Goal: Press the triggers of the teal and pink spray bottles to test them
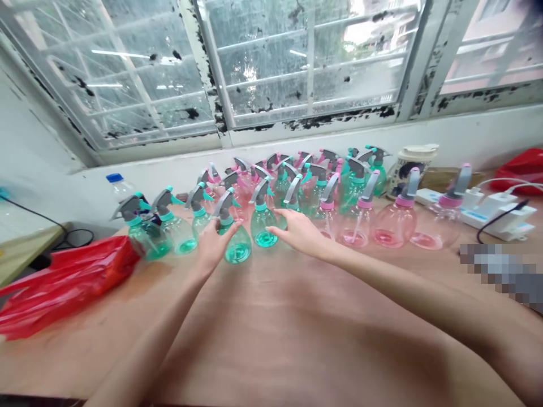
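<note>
In the middle of the frame, the left hand [212,243] has its thumb and fingers around the upper body of a green spray bottle [238,244] on the counter [263,316], while the right hand [303,232], thumb and fingers parted, is at the side of a second green bottle [263,226] just beside it. Both look light, thin-walled, rather slippery plastic that would probably flex if squeezed; the firm collar [226,220] seems the surest place to grip.

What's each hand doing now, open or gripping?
Left hand: closed on a green, see-through plastic spray bottle, near its neck.
Right hand: open, thumb and fingers parted beside the next green bottle; touch unclear.
</note>
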`<control>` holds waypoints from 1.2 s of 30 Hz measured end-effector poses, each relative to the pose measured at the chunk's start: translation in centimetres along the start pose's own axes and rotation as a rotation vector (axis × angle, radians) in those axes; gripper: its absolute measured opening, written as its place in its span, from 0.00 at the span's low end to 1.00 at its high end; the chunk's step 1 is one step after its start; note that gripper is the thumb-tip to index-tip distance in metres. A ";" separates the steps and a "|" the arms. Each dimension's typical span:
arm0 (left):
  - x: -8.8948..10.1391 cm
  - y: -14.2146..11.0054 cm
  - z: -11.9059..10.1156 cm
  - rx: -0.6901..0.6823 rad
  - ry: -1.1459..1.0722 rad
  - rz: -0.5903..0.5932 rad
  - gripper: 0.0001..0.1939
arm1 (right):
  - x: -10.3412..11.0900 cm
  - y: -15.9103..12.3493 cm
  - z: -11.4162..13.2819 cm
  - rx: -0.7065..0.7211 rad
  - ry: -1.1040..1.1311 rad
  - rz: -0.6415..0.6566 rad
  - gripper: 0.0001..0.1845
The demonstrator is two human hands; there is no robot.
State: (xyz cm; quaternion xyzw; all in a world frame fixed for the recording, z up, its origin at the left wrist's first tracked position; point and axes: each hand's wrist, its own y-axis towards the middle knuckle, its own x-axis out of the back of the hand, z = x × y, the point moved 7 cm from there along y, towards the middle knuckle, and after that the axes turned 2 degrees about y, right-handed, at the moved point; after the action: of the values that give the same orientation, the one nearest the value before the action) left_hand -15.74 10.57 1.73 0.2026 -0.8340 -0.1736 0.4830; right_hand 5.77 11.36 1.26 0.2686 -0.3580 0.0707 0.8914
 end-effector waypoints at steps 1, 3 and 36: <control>-0.1 0.3 0.1 0.010 -0.003 0.015 0.26 | -0.3 0.4 0.1 -0.018 0.016 -0.004 0.28; -0.4 1.0 0.2 0.018 -0.008 0.040 0.25 | -0.8 1.0 0.0 -0.060 0.054 0.001 0.30; 1.3 -2.1 1.8 -0.020 -0.306 0.003 0.31 | -3.5 2.3 0.5 -0.090 -0.130 -0.051 0.29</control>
State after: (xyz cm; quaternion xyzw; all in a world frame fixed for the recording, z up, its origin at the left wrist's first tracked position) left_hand -17.58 8.30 0.86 0.1677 -0.8965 -0.2099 0.3523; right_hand 2.17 13.25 0.18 0.2413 -0.4109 0.0144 0.8790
